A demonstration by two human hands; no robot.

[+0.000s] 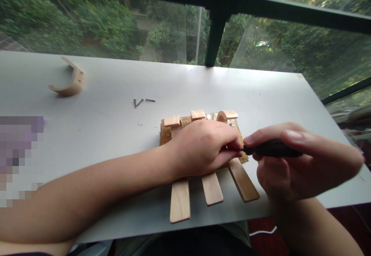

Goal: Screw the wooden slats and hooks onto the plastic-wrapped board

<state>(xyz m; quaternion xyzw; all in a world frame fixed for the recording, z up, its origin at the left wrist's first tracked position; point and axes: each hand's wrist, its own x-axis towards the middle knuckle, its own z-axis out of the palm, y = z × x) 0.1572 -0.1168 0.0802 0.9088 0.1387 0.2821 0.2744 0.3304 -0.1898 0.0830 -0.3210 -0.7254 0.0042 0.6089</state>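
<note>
My right hand [292,163] grips the black handle of a screwdriver [272,149], its shaft pointing left. The shaft's end meets the pinched thumb and forefinger of my left hand [208,144]; what they hold is hidden. My left hand lies across a brown block wrapped in shiny clear tape [165,132]. Three pale wooden pieces with hooked tops rest across the block: a left one [180,202], a middle one [213,188] and a right one [243,180]. Their flat ends stick out towards me, and my left hand covers their middles.
Several screws [139,102] lie loose on the white table [110,82] beyond the block. A curved wooden piece with holes [77,80] stands at the far left. A pixelated purple patch [17,140] is at the left edge. Dark-framed windows [214,36] rise behind the table.
</note>
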